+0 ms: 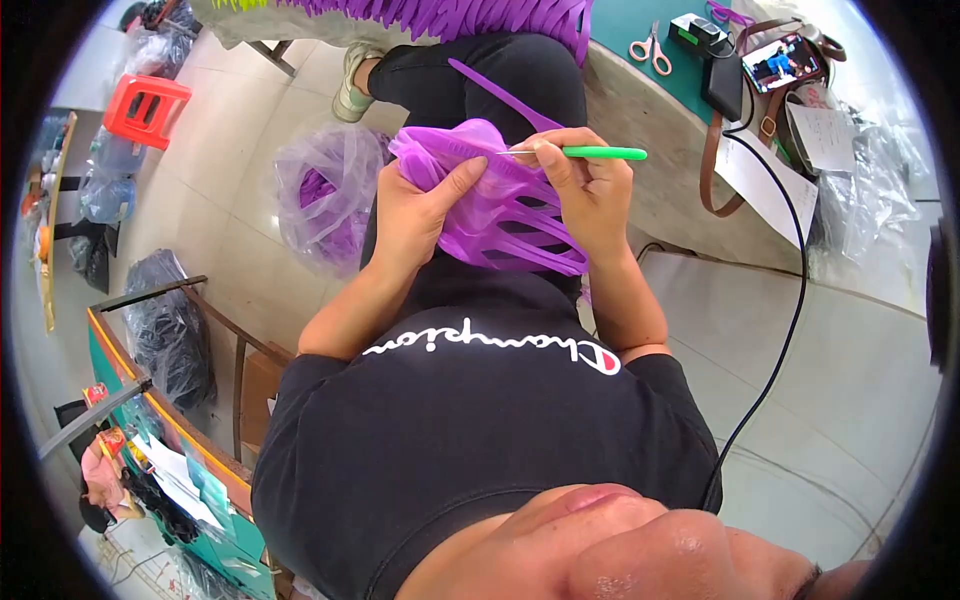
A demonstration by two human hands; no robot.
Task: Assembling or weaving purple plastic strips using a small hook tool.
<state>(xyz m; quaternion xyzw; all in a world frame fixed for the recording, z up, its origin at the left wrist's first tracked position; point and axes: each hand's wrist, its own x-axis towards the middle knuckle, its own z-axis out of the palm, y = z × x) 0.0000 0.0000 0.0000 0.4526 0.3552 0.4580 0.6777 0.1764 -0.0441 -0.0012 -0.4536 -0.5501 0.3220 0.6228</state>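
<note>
A soft, shiny purple plastic piece with cut-out straps [500, 225] lies over my lap. My left hand [415, 215] is closed on its left side, thumb pressed on top near a row of small slits. In my right hand [590, 190] I pinch a thin metal-shafted tool with a green handle [605, 153], like a crochet hook or an awl; its tip is too fine to make out. The shaft points left, at the purple piece near my left thumb. One long purple strap [500, 92] sticks out up and left, beyond my right hand.
A clear bag with purple pieces [320, 195] lies on the floor to the left. Ahead, many purple strips [480, 15] hang off a table. Scissors [652, 50], a phone [780, 65] and a black cable [795, 230] are at right. A red stool [145, 110] stands far left.
</note>
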